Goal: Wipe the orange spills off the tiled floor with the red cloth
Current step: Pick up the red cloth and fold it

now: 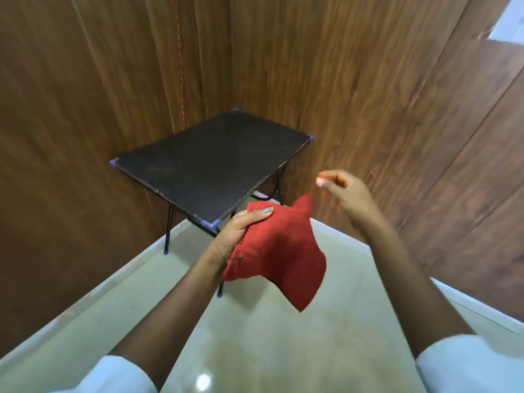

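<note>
My left hand (239, 232) grips the red cloth (279, 251) by one edge, thumb on top, and holds it in the air above the floor. The cloth hangs crumpled, with one corner pointing up toward my right hand (344, 191). That hand is raised just right of the cloth and apart from it. Its fingers are curled, the fingertips are stained orange, and it is blurred. The pale glossy tiled floor (269, 344) lies below, and no orange marks show on the visible part.
A small black folding table (198, 163) with purple corner caps stands in the corner ahead. Wood-panelled walls (85, 109) close in on the left and right. A thin orange cord (181, 80) hangs down the left wall behind the table.
</note>
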